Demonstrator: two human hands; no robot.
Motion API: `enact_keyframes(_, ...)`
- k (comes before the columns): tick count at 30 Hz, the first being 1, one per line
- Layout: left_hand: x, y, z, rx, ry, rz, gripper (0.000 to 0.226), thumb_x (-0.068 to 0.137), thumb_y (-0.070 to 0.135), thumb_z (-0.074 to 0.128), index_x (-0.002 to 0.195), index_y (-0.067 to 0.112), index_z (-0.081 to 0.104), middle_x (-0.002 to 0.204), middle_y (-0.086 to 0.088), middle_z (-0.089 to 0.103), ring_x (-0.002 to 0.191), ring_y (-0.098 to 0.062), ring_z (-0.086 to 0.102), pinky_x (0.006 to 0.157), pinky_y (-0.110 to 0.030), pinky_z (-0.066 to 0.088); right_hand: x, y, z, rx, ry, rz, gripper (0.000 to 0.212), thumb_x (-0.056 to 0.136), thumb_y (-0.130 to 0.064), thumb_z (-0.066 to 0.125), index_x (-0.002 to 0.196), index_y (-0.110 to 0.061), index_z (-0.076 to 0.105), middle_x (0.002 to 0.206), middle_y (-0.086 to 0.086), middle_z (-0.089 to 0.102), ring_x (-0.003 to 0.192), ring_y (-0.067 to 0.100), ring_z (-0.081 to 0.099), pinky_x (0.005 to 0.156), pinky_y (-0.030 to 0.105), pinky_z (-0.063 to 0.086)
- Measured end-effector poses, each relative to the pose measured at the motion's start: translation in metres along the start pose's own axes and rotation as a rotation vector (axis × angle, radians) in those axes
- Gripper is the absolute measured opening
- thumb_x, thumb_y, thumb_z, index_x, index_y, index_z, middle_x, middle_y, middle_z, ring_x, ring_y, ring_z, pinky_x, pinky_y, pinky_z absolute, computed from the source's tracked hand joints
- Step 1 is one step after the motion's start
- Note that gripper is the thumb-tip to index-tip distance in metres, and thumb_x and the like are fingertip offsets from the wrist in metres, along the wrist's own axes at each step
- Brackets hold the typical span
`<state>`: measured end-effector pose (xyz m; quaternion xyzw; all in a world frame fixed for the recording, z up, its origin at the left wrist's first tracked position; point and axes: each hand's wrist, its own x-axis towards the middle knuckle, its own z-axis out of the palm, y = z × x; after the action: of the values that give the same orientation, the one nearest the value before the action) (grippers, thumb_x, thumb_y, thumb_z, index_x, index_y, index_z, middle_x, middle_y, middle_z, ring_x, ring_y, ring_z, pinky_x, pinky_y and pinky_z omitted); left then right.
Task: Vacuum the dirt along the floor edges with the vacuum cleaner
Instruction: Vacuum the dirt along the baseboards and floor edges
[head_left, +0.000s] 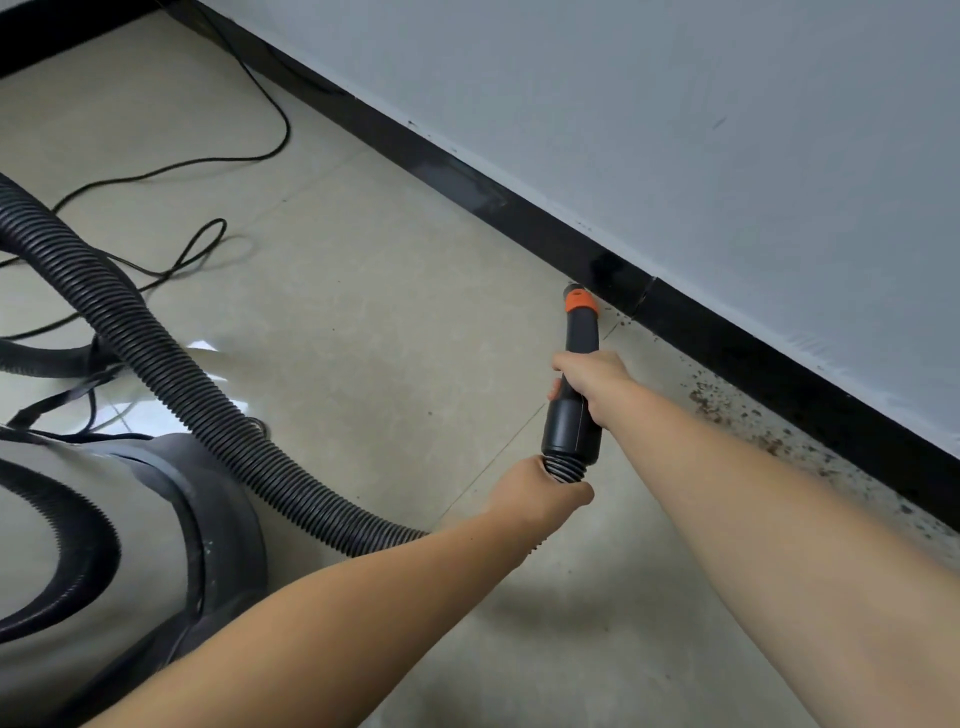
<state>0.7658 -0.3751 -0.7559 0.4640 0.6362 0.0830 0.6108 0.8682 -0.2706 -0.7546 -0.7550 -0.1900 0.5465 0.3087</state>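
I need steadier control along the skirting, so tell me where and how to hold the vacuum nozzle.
Grip the vacuum nozzle around its thick black barrel, from above, as the right hand does. The orange tip must stay free at the skirting. The left hand supports the ribbed hose joint.

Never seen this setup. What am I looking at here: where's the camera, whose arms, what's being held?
There is one picture, from a camera worn on a person's head, looking down at their bare arms; no robot. The right hand grips the black nozzle, whose orange tip sits at the black baseboard. The left hand holds the ribbed hose just behind the nozzle. The hose runs to the vacuum body at lower left. Brown dirt lies along the floor edge, and a thin cable trails across the tiles.
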Motion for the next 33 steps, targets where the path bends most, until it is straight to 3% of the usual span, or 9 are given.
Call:
enact_keyframes(3, -0.011, -0.003, 0.011, 0.041, -0.053, 0.003, 0.012, 0.075, 0.023, 0.062, 0.082, 0.024, 0.054, 0.073, -0.002, 0.057, 0.064, -0.019, 0.053, 0.062, -0.028, 0.046, -0.012, 0.014, -0.017, -0.021, 0.061, -0.020, 0.017, 0.082, -0.008, 0.058, 0.097, -0.005, 0.053, 0.058, 0.010, 0.060, 0.044, 0.020, 0.056, 0.047, 0.024, 0.047)
enact_keyframes(8, -0.034, -0.016, 0.032, 0.139, -0.140, -0.015, 0.013, 0.074, 0.024, 0.062, 0.082, 0.025, 0.053, 0.074, -0.001, 0.058, 0.065, -0.020, 0.054, 0.064, -0.028, 0.048, -0.038, 0.043, -0.045, 0.022, 0.075, 0.050, 0.007, 0.083, -0.010, 0.059, 0.085, -0.006, 0.052, 0.057, 0.007, 0.059, 0.045, 0.018, 0.057, 0.046, 0.023, 0.046)
enact_keyframes(13, -0.044, -0.014, 0.049, 0.202, -0.205, 0.013, 0.013, 0.073, 0.025, 0.062, 0.080, 0.028, 0.052, 0.070, 0.003, 0.056, 0.058, -0.014, 0.052, 0.054, -0.020, 0.043, -0.049, 0.060, -0.078, 0.128, 0.103, 0.104, 0.010, 0.083, -0.010, 0.060, 0.087, -0.008, 0.052, 0.056, 0.005, 0.059, 0.040, 0.015, 0.057, 0.044, 0.021, 0.046)
enact_keyframes(21, -0.031, -0.002, 0.046, 0.196, -0.160, 0.047, 0.015, 0.068, 0.028, 0.060, 0.080, 0.027, 0.052, 0.073, 0.001, 0.057, 0.065, -0.019, 0.054, 0.063, -0.027, 0.047, -0.036, 0.045, -0.080, 0.173, 0.063, 0.096, 0.016, 0.083, -0.010, 0.062, 0.095, -0.008, 0.051, 0.059, 0.007, 0.062, 0.044, 0.016, 0.058, 0.049, 0.025, 0.048)
enact_keyframes(27, -0.017, -0.013, 0.032, 0.115, -0.103, 0.021, 0.011, 0.072, 0.026, 0.060, 0.076, 0.026, 0.050, 0.070, 0.001, 0.055, 0.063, -0.019, 0.052, 0.061, -0.026, 0.045, -0.024, 0.037, -0.051, 0.098, 0.030, 0.054, 0.010, 0.083, -0.010, 0.059, 0.090, -0.007, 0.052, 0.058, 0.006, 0.059, 0.035, 0.012, 0.055, 0.037, 0.018, 0.044)
enact_keyframes(33, 0.006, -0.005, 0.013, 0.018, -0.024, 0.012, 0.011, 0.073, 0.026, 0.062, 0.079, 0.023, 0.053, 0.074, -0.002, 0.059, 0.067, -0.021, 0.055, 0.068, -0.030, 0.048, 0.001, 0.010, -0.014, -0.008, 0.019, -0.030, 0.012, 0.082, -0.009, 0.059, 0.090, -0.007, 0.050, 0.048, 0.005, 0.058, 0.044, 0.018, 0.057, 0.050, 0.025, 0.049)
